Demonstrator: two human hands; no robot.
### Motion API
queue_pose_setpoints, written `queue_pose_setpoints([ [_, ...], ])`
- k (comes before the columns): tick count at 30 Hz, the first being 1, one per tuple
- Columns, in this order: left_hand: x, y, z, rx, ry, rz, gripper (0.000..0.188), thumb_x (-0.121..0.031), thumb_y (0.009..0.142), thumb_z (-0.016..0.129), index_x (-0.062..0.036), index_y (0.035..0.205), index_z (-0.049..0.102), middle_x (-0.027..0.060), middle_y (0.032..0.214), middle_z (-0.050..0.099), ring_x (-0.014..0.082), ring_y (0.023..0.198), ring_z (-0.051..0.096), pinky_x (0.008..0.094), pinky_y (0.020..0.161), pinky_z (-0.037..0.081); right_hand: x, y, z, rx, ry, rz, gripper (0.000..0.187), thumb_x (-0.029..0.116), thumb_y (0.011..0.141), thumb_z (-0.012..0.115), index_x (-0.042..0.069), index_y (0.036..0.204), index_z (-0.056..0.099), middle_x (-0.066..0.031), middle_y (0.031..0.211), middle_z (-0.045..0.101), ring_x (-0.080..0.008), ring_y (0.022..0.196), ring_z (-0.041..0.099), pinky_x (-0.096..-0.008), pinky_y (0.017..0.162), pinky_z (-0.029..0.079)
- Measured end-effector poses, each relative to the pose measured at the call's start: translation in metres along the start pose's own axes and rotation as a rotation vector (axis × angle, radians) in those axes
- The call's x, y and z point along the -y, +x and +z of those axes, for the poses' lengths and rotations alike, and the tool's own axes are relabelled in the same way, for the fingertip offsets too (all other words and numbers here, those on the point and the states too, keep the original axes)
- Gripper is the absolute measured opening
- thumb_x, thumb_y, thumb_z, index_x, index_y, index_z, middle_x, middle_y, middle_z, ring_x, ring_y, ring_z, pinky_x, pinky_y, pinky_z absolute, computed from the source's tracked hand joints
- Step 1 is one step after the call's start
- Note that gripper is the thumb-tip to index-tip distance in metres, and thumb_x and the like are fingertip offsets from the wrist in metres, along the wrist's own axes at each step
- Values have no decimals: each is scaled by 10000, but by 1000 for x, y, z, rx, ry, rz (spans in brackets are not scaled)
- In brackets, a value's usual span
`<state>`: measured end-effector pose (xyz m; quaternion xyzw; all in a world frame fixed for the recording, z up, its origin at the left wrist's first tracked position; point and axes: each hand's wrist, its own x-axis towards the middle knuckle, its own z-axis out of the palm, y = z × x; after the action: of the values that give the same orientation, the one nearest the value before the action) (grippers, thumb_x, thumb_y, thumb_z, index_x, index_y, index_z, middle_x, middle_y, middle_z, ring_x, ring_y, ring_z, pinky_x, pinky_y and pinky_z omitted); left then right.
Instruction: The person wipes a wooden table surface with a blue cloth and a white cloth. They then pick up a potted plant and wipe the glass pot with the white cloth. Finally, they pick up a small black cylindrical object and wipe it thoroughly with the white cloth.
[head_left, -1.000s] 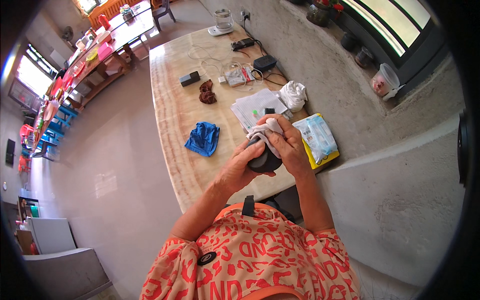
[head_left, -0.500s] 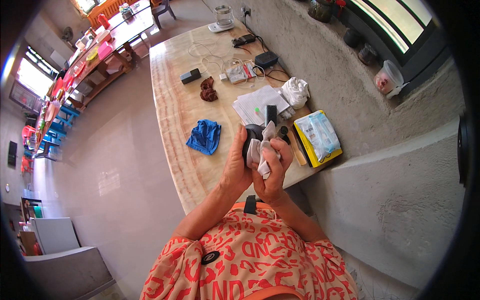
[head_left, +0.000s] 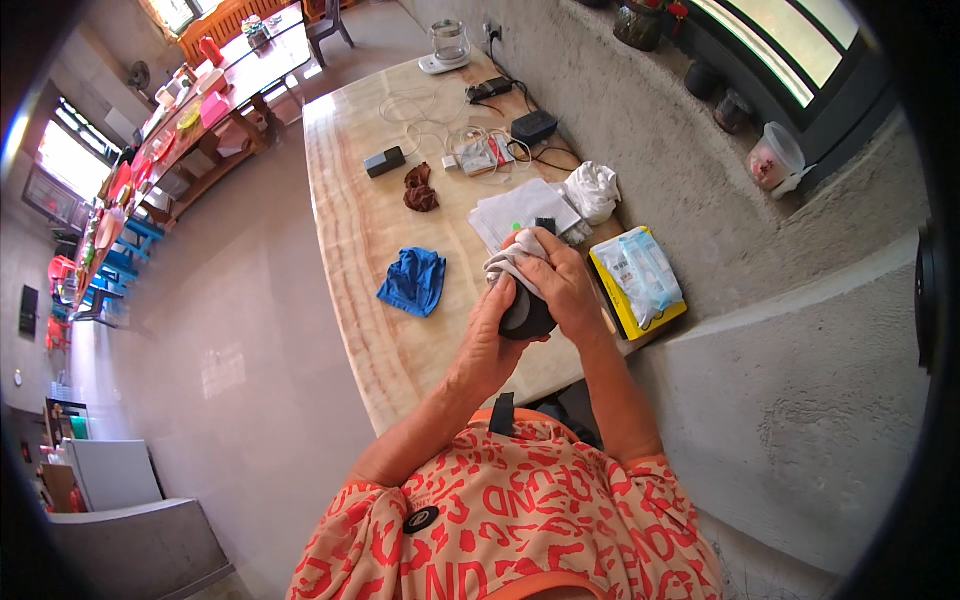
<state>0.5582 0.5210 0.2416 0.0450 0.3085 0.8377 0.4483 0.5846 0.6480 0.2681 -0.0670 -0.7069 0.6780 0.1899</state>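
Both hands are together over the near part of the table, in front of my body. My left hand (head_left: 484, 345) is wrapped around a black rounded object (head_left: 527, 318), whose exact kind I cannot make out. A pale greyish-white cloth (head_left: 508, 262) is bunched over the far end of that object, and my right hand (head_left: 568, 290) grips the cloth and presses it there. Just left of the hands lies a crumpled blue cloth (head_left: 413, 282). Papers (head_left: 500, 215) and a small dark block (head_left: 545, 225) are beyond them, partly covered by the hands.
A yellow box (head_left: 640, 325) with a white and blue packet (head_left: 645, 275) sits right. Farther off are a white cloth (head_left: 592, 192), brown cloth (head_left: 420, 188), grey-black box (head_left: 384, 161), cables, black adapter (head_left: 534, 126) and glass jar (head_left: 450, 42). A rough wall (head_left: 680, 150) borders the table.
The black object has been turned and brought nearer my body. My right hand and the cloth have shifted to its far end, covering more of the small dark block.
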Motion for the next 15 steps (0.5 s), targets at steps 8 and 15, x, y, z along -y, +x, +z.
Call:
queue_pose_setpoints([
  [8,-4,10,-7,-61,-176,35,491,-513,856,558,-115,1144,551,49,1140,589,198,1056,547,371,941,417,-30,-53,37,-372,-240,-300,378,126,917,459,-17,1256,374,-195,1258,403,-306,1152,403,-388,989,296],
  [15,-13,3,1,50,-280,-59,428,-471,873,551,-91,1071,575,62,1038,623,193,939,597,351,854,484,-37,-85,49,-419,-567,-499,471,121,892,523,-33,1292,327,-247,1301,337,-370,1178,373,-438,987,308],
])
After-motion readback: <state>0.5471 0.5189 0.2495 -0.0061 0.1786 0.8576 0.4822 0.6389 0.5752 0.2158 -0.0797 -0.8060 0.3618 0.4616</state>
